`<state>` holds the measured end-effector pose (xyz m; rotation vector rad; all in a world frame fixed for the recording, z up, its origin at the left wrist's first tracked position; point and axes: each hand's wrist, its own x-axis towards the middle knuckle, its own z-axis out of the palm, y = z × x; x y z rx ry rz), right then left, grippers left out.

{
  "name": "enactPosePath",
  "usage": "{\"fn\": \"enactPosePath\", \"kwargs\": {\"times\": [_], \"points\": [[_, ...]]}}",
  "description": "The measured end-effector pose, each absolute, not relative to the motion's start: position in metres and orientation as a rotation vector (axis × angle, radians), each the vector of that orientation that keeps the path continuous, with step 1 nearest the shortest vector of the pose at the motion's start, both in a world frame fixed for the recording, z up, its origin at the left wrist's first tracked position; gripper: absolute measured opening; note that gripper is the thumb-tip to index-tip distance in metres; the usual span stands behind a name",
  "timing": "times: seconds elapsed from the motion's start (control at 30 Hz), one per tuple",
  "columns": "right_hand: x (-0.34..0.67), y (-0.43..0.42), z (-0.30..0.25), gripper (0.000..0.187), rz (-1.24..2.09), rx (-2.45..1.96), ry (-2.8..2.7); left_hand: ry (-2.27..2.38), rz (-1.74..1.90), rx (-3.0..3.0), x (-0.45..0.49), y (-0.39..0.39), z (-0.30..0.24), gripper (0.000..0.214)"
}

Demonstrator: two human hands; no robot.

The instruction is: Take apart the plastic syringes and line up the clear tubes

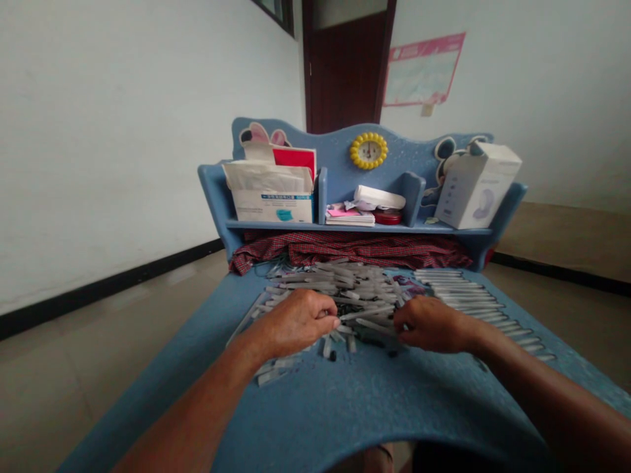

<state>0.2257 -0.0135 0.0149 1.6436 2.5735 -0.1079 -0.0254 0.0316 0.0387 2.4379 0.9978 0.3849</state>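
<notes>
A heap of frosted, pale pen caps and tubes (352, 279) lies on the blue desk, with small black pieces (333, 355) among them. At the heap's left front, my left hand (303, 322) is closed, thumb and fingers pinched together; whatever they hold is too small to make out. My right hand (431, 323) is at the heap's right edge with its fingers curled in, close to a pale tube (375, 326). What is inside its grip is hidden. To the right, a row of clear pens (466, 295) lies side by side.
Behind the heap, a red checked cloth (345, 249) fills the space under the blue shelf (355, 228). The shelf bears a mask box (271, 203), papers (350, 219), a yellow clock (369, 151) and a white box (478, 187). The desk's front edge (394, 439) curves inward.
</notes>
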Motion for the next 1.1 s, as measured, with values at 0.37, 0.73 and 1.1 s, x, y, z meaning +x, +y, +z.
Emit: {"fn": "enactPosePath", "kwargs": {"times": [0.37, 0.73, 1.1], "points": [[0.164, -0.033, 0.058, 0.017, 0.373, 1.318, 2.758, 0.827, 0.649, 2.499, -0.011, 0.011, 0.045, 0.032], [0.164, -0.032, 0.065, 0.021, 0.567, 1.356, 3.002, 0.845, 0.505, 2.272, -0.022, 0.026, 0.048, 0.015], [0.191, -0.027, 0.038, 0.013, 0.076, 1.654, 2.639, 0.901, 0.790, 1.895, -0.025, 0.038, 0.041, 0.012]]}}
